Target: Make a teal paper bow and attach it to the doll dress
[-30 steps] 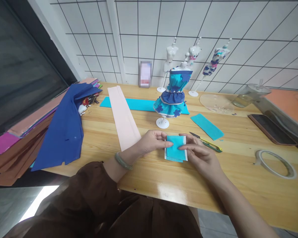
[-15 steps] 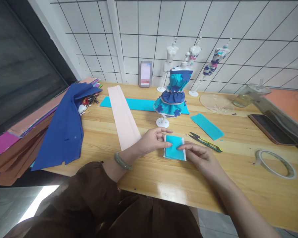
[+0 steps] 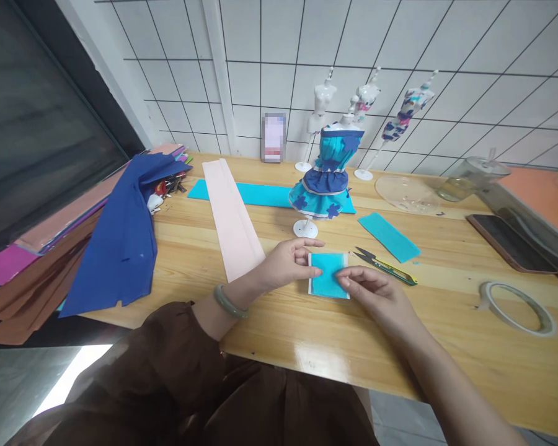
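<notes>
A small turquoise crepe-paper piece (image 3: 328,282) with white strips along its left and right edges is held just above the table. My left hand (image 3: 291,263) pinches its left edge, thumb on top and the fingers partly hidden behind. At the right edge, the thumb and index finger of my right hand (image 3: 369,291) are pressed together on the white strip. Just beyond that hand lie yellow-green thread snips (image 3: 385,266). Behind the piece stands a mini dress form wearing a blue and turquoise ruffled dress (image 3: 328,173).
A pink strip (image 3: 235,223) crosses a long turquoise strip (image 3: 270,195). Another turquoise piece (image 3: 389,237) lies beyond the snips. To the right are a tape roll (image 3: 546,319), a phone (image 3: 511,243) and a lidded cup (image 3: 465,179). Blue paper (image 3: 116,241) covers the left side.
My right fingers have shifted slightly on the right edge, the thumb now nearer the fingertip. The turquoise piece lies a little more level. My left hand has hardly moved.
</notes>
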`<state>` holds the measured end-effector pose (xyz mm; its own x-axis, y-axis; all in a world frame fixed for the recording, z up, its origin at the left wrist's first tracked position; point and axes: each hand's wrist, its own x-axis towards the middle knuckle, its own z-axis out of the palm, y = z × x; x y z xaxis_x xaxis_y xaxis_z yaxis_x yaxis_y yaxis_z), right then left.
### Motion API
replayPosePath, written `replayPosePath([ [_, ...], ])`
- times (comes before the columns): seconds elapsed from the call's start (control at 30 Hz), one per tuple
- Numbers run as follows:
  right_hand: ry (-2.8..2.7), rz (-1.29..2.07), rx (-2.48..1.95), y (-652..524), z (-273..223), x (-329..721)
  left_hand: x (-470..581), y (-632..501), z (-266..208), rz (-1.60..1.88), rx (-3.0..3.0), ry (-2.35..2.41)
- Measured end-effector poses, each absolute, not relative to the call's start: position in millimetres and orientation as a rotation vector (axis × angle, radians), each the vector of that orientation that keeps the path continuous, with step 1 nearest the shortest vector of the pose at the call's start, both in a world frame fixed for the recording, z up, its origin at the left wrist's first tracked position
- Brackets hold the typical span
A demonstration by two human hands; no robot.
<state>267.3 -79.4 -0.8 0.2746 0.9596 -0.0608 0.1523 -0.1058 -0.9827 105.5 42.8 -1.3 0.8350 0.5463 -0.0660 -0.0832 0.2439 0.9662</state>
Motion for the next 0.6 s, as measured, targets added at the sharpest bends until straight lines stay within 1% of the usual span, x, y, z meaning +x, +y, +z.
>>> replayPosePath([
  [0.23,-1.098,0.949,-1.527,-78.5,-4.0,269.5,105.2,43.8,-3.7,0.467,1.277,0.432],
  [0.6,-0.920,1.104,-1.361,-73.3,-4.1,269.0,105.8,44.8,-7.1,0.452,1.243,0.400],
])
